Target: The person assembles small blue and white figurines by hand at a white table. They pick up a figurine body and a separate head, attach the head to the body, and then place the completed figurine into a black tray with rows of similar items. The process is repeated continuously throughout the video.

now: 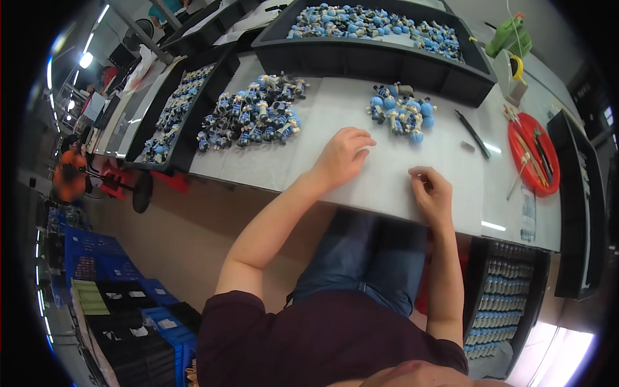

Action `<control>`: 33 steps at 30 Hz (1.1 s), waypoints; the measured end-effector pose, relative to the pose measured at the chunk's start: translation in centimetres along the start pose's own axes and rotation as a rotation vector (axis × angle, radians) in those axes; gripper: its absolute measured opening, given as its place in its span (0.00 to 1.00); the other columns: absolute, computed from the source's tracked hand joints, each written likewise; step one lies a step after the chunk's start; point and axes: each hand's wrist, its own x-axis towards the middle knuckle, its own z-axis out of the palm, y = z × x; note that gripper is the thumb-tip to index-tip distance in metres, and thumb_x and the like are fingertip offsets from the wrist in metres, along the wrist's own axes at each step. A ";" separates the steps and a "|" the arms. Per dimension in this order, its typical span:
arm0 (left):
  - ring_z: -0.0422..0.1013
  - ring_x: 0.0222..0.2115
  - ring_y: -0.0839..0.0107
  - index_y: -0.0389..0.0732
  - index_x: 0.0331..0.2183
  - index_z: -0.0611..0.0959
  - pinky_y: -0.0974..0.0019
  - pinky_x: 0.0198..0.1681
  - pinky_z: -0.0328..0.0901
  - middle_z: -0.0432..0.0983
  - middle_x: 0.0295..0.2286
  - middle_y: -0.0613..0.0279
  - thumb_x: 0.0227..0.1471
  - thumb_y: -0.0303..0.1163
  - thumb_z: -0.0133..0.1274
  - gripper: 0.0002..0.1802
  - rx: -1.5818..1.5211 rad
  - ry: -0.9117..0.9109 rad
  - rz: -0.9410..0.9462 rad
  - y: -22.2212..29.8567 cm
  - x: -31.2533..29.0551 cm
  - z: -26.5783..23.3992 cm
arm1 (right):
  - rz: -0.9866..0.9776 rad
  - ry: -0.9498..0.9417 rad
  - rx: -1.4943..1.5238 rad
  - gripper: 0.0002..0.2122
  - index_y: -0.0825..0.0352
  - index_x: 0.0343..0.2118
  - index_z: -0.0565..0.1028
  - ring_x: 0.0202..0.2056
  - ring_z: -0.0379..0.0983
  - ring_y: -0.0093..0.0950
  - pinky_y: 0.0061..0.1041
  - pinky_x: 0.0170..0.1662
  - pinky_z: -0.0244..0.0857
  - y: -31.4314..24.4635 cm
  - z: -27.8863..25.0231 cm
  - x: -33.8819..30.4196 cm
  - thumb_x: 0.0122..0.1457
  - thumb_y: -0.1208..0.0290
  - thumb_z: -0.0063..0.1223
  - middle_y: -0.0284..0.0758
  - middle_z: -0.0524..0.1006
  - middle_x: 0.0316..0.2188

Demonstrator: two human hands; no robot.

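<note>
My left hand (345, 155) hovers over the white worktop (387, 187), its fingers loosely bent and the thumb apart, with nothing seen in it. To its right, near the front edge, my right hand (433, 192) is loosely curled. A gap shows between its thumb and fingers, and no object is visible there. Beyond both hands lies a small heap of blue-and-white figurines (403, 111) with round blue heads. A larger pile of similar figurines (251, 111), with dark blue and black parts, spreads to the left of my left hand.
A black tray (374, 61) full of figurines stands at the back; another black tray (187, 122) is at left. A black pen (472, 133) and small grey block (467, 147) lie right. Farther right are a red dish (548, 184) of tools and a tape dispenser (509, 74).
</note>
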 end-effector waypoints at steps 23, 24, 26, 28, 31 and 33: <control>0.70 0.32 0.67 0.41 0.39 0.76 0.68 0.39 0.63 0.73 0.30 0.57 0.44 0.41 0.52 0.20 -0.093 -0.308 -0.298 -6.4 12.8 5.4 | -0.021 0.005 0.021 0.05 0.70 0.28 0.74 0.16 0.58 0.12 0.12 0.19 0.53 0.5 -0.4 0.3 0.47 0.81 0.49 0.29 0.70 0.17; 0.69 0.30 0.72 0.39 0.40 0.76 0.71 0.37 0.62 0.74 0.28 0.59 0.46 0.39 0.51 0.19 -0.179 -0.333 -0.381 -5.9 12.2 4.7 | -0.028 0.009 0.019 0.05 0.70 0.28 0.74 0.16 0.57 0.11 0.13 0.19 0.52 0.6 -0.4 0.3 0.47 0.82 0.49 0.28 0.69 0.17; 0.69 0.31 0.73 0.38 0.40 0.76 0.72 0.36 0.63 0.75 0.29 0.58 0.47 0.39 0.50 0.20 -0.337 -0.279 -0.382 -6.6 11.1 3.8 | -0.039 0.012 0.029 0.05 0.70 0.28 0.74 0.16 0.57 0.11 0.13 0.19 0.52 0.6 -0.3 0.4 0.47 0.82 0.49 0.28 0.69 0.17; 0.70 0.32 0.71 0.36 0.41 0.75 0.70 0.35 0.64 0.75 0.31 0.55 0.48 0.39 0.49 0.20 -0.301 -0.183 -0.371 -7.2 9.9 2.4 | -0.075 0.016 0.033 0.05 0.70 0.28 0.74 0.17 0.57 0.11 0.12 0.19 0.52 0.6 0.1 0.3 0.47 0.81 0.49 0.28 0.70 0.17; 0.72 0.32 0.62 0.35 0.38 0.76 0.65 0.36 0.65 0.75 0.29 0.49 0.47 0.38 0.49 0.19 -0.050 -0.138 -0.505 -5.0 8.5 1.0 | -0.039 0.009 0.004 0.05 0.70 0.29 0.74 0.17 0.59 0.11 0.12 0.20 0.53 0.7 -0.4 0.3 0.47 0.82 0.49 0.28 0.70 0.18; 0.71 0.33 0.61 0.34 0.39 0.75 0.64 0.37 0.65 0.74 0.31 0.49 0.45 0.39 0.51 0.22 0.040 -0.165 -0.457 -5.3 7.3 1.3 | -0.034 0.010 0.003 0.05 0.70 0.29 0.74 0.18 0.59 0.11 0.12 0.20 0.53 0.5 -0.4 0.3 0.48 0.81 0.49 0.28 0.71 0.18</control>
